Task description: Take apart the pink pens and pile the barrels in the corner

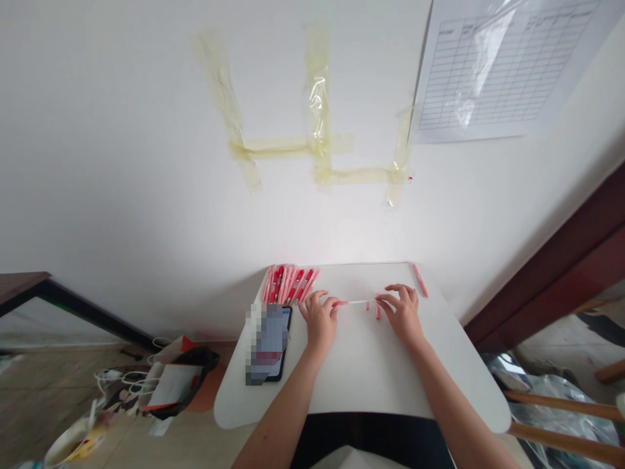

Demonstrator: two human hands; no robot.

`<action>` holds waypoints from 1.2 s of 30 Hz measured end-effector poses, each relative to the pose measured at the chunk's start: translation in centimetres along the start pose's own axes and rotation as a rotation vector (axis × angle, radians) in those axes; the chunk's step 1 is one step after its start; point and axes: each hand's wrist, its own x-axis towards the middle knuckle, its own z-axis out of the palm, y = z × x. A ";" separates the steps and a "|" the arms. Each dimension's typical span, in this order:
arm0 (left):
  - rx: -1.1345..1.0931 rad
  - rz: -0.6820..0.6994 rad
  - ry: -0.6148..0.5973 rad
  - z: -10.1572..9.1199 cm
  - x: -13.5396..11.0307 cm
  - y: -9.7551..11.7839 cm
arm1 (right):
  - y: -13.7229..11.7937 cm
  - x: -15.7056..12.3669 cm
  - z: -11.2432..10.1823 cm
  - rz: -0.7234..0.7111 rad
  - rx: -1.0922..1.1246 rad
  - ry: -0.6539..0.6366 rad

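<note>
My left hand pinches a pink pen barrel over the middle of the white table. From that barrel a thin white pen refill runs across to my right hand, whose thumb and fingers close on its other end. Just left of my right hand, a short pink pen part and a smaller pink piece lie on the tabletop. Behind my left hand is a row of several pink and red pens. A single pink pen lies beyond my right hand.
The small white table stands against a wall with yellowed tape on it. On its left side lies a phone, partly blurred out. Bags sit on the floor at left; wooden bars are at right.
</note>
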 end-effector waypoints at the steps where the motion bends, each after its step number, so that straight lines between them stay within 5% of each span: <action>1: -0.001 -0.011 0.002 0.0 0.0 0.0 | 0.1 0.1 0.0 0.003 -0.002 0.013; 14: 0.012 -0.097 0.034 -0.1 0.2 -0.2 | 0.7 2.3 -1.4 0.141 -0.039 -0.001; 22: 0.015 -0.135 0.050 -0.2 0.2 -0.1 | -0.2 4.9 -2.4 0.140 -0.122 -0.269; 30: 0.034 -0.141 0.053 -0.4 0.3 0.0 | -1.7 7.0 -0.1 0.058 -0.014 -0.570; 36: 0.036 -0.146 0.043 -0.3 0.3 0.0 | -2.4 8.1 2.0 0.018 0.020 -0.677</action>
